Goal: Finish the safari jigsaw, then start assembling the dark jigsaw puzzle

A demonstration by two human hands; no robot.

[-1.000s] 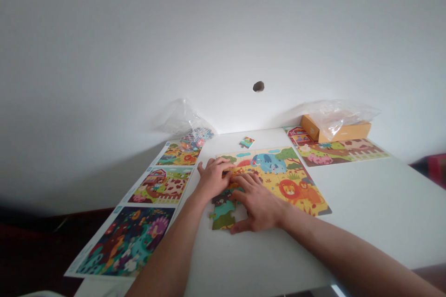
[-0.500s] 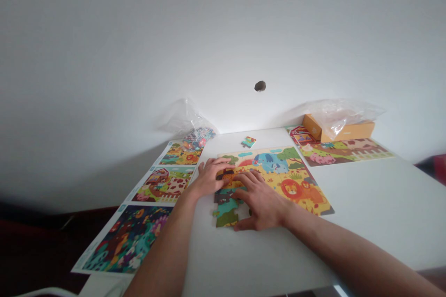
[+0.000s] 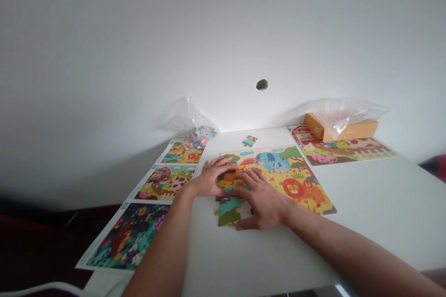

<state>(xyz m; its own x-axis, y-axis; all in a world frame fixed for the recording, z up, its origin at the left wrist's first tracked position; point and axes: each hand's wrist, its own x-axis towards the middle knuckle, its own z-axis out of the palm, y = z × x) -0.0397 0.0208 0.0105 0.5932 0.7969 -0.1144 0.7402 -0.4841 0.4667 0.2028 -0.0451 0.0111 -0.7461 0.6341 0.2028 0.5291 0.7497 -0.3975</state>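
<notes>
A colourful animal jigsaw puzzle with an elephant and lions lies on the white table. My left hand rests flat on the puzzle's left edge, fingers stretched toward the pieces. My right hand lies flat over the lower left part, fingers pressing on the pieces beside the left hand. A green and teal section of the puzzle sticks out below my fingers. A single loose piece lies behind the puzzle near the wall.
Three picture sheets lie in a row along the table's left edge. A plastic bag with pieces sits at the back left. At the back right, a farm puzzle lies under an orange box and clear bag.
Both hands stay on the puzzle's left part with only small finger shifts. The view has drifted slightly, so everything sits a little further right.
</notes>
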